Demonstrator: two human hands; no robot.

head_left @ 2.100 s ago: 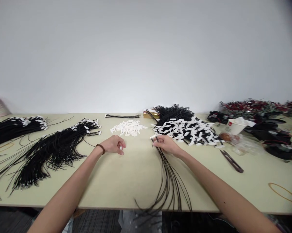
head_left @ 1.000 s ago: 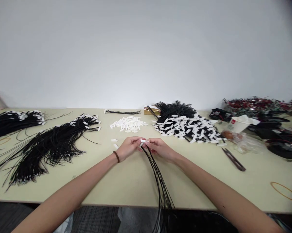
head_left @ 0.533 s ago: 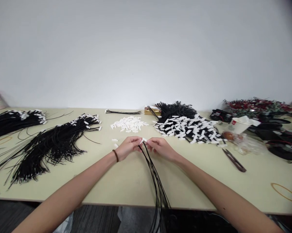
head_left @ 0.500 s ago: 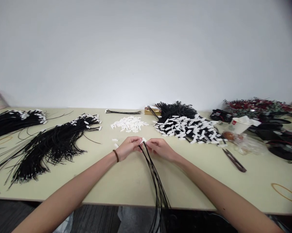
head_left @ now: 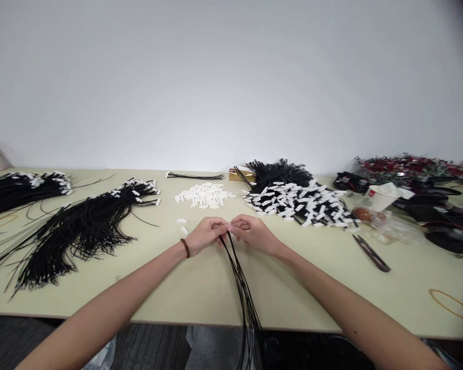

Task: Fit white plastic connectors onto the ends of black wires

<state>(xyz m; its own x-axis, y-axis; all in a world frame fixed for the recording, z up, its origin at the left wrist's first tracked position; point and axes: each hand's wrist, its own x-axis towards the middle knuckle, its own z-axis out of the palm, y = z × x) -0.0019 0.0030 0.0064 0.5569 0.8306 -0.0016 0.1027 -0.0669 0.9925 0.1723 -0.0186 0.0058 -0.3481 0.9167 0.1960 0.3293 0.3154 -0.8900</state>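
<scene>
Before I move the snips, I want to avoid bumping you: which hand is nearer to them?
Right. The right hand is left of the snips, at the top of the black wires; the left hand is farther left.

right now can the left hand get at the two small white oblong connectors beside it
Probably yes: nothing shows between the left hand and the connectors, though it holds thin black wires.
</scene>
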